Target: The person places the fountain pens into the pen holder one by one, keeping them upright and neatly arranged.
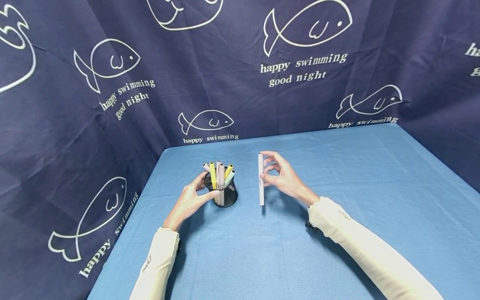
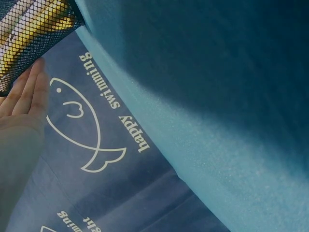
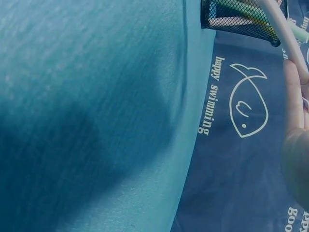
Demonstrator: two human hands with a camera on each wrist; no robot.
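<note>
A black mesh pen holder [image 1: 230, 196] stands upright on the blue cloth, with several yellow, pale pink and mint pens [image 1: 221, 175] in it. My left hand [image 1: 187, 202] holds it from the left, thumb in front and fingers behind; the left wrist view shows the fingers against the mesh. To the right of the holder, my right hand [image 1: 283, 177] pinches a pale pink pen [image 1: 261, 183] between thumb and fingers. That pen is upright and apart from the holder. In the right wrist view the same pen [image 3: 286, 36] crosses in front of the mesh.
Blue cloth [image 1: 240, 254] covers the table. Behind it and along both sides hangs a dark navy curtain [image 1: 240, 83] with white fish drawings and lettering. Both forearms, in cream sleeves [image 1: 360, 237], reach over the table from the front edge.
</note>
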